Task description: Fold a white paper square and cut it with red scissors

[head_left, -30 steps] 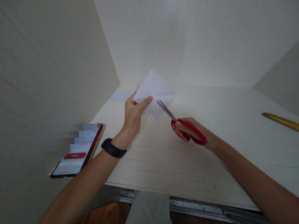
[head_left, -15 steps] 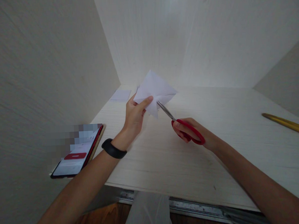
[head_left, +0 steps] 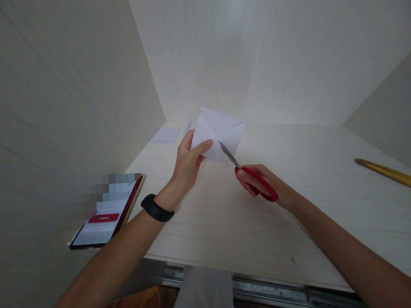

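Observation:
A creased sheet of white paper [head_left: 221, 125] is pinched by my left hand [head_left: 188, 162], thumb on top and fingers underneath, above the light wooden surface. A black band [head_left: 156, 208] circles my left wrist. My right hand [head_left: 262, 178] grips red-handled scissors [head_left: 258, 181], fingers in the loops. Their metal blades look closed and point up and left over the paper's lower part, close to my left thumb. Whether the tip touches the paper I cannot tell.
At the left edge a phone [head_left: 106, 230] with a lit screen lies tilted by the wall. White paper pieces [head_left: 166, 135] rest at the back left. A long yellow object [head_left: 392, 174] lies on the right of the surface [head_left: 216, 231]. Walls enclose the back and sides.
The paper has turned in my left hand, from a diamond pose to a squarer one, its top corner lower. The scissors' tip has shifted slightly right and down.

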`<state>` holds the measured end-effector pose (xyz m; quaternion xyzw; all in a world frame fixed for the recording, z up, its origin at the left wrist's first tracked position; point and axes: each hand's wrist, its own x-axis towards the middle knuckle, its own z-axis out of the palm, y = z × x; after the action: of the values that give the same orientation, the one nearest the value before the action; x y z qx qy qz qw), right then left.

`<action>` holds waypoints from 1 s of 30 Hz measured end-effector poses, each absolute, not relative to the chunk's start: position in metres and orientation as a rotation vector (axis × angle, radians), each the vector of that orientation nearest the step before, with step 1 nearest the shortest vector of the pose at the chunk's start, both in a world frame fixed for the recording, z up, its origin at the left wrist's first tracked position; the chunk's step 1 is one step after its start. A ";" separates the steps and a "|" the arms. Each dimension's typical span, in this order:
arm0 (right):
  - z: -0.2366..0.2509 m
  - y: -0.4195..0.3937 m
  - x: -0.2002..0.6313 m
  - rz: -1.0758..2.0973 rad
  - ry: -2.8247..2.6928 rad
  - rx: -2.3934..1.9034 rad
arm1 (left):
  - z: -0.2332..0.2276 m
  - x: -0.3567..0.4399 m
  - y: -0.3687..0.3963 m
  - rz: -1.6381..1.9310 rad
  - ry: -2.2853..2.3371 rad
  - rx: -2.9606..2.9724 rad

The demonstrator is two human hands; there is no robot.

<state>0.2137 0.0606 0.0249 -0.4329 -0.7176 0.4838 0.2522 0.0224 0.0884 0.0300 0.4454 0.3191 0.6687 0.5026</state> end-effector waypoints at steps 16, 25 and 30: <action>0.022 0.064 0.217 1.303 -1.936 -1.193 | 0.031 0.023 0.088 1.615 0.810 1.087; 0.022 0.066 0.217 1.308 -1.922 -1.228 | 0.032 0.023 0.087 1.616 0.801 1.103; 0.021 0.066 0.217 1.292 -1.926 -1.237 | 0.031 0.023 0.088 1.627 0.799 1.096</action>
<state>0.2171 0.0662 0.0210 -0.4552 -0.7088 0.4755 0.2536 0.0230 0.0880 0.0310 0.4512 0.3289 0.6696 0.4897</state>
